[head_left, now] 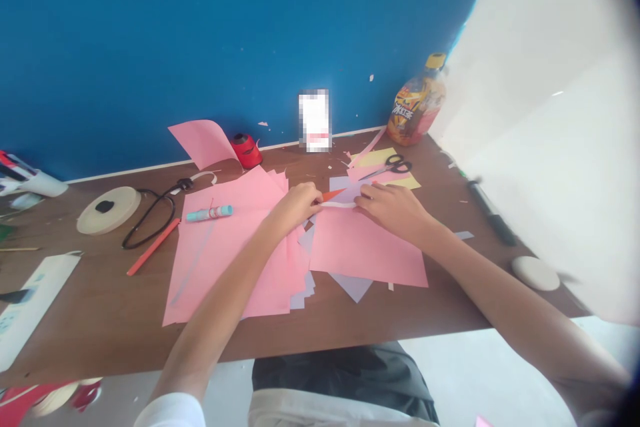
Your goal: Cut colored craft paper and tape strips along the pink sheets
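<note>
A pink sheet of paper [367, 247] lies in front of me, with a narrow white strip [340, 205] along its far edge. My left hand [303, 203] is closed at the sheet's far left corner, pinching that edge. Closed fingers of my right hand [387, 205] pinch the same edge farther right. Between the hands, just behind the edge, an orange pointed piece [334, 195] shows; its kind is unclear. Lavender paper [353, 285] pokes out beneath the sheet. Dark-handled scissors [395, 165] lie behind my right hand on yellow paper [407, 182].
A pink paper stack [240, 273] at left carries a light-blue glue stick [210, 213]. Further left lie an orange-red stick [154, 247], a black cable [145, 233] and a tape roll [109, 210]. A drink bottle [417, 103] stands at back right, near a black marker [493, 213].
</note>
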`<act>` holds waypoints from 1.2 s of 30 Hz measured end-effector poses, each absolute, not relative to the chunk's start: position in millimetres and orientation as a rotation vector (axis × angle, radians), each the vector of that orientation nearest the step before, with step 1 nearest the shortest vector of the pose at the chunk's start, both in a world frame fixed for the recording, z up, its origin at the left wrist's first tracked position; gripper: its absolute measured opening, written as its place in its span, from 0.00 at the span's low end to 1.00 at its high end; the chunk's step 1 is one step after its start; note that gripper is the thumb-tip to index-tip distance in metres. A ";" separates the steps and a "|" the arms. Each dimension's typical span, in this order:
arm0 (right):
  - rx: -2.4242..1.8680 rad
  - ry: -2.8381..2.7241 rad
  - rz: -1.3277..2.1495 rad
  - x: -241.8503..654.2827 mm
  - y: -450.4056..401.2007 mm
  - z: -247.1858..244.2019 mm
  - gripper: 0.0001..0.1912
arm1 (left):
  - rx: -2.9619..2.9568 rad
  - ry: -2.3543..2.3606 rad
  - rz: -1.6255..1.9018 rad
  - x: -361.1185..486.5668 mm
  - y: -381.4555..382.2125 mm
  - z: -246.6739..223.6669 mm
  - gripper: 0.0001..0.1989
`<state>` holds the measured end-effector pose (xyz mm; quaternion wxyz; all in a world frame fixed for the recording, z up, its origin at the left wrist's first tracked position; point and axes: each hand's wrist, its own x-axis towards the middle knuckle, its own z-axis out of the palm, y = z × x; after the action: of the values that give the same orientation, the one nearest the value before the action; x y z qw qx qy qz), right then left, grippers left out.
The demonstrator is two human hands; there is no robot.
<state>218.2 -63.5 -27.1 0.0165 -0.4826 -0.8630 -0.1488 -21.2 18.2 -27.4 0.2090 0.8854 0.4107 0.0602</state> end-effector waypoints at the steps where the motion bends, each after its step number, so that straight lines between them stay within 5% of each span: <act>1: -1.495 -2.683 -0.460 218.5 -63.3 -27.6 0.14 | 2.449 1.134 0.158 -22.0 18.5 -26.1 0.11; 5: -1.508 -2.675 -0.447 218.8 -63.1 -27.9 0.14 | 2.373 1.101 0.080 -28.7 19.7 -21.6 0.10; 9: -1.537 -2.655 -0.414 218.3 -63.4 -26.2 0.15 | 2.326 1.225 -0.022 -33.8 16.2 -20.5 0.18; 36: -1.559 -2.663 -0.367 213.7 -63.0 -27.5 0.15 | 2.201 1.129 -0.118 -40.0 30.2 -30.3 0.15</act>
<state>213.7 -63.0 -27.5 0.0173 -0.5016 -0.8568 -0.1183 -40.0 30.2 -30.3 0.3264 0.8400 0.4311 -0.0450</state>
